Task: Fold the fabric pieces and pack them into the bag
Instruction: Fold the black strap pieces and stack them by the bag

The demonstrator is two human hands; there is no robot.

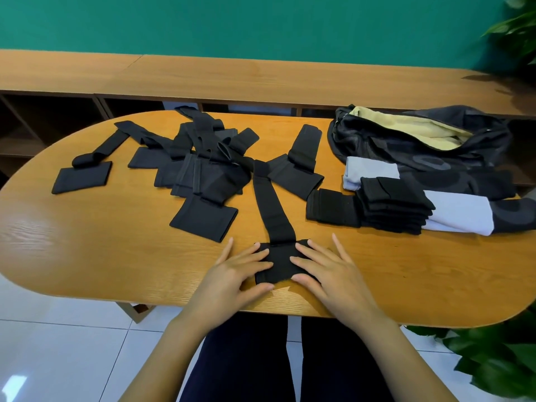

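A black fabric piece (278,261) with a long strap (268,203) lies near the table's front edge, the strap running away from me. My left hand (235,274) presses flat on its left side and my right hand (326,271) on its right, fingers straight. A heap of unfolded black pieces (200,161) covers the middle-left of the table. A stack of folded black pieces (391,204) sits at the right. Behind the stack lies the dark bag (420,146), open, showing a yellow lining.
The oval wooden table (116,242) carries everything. Single black pieces lie at far left (82,177) and centre (204,217). Grey cloth (458,213) lies under the folded stack. A wooden shelf unit (232,79) stands behind; plants at right (499,361).
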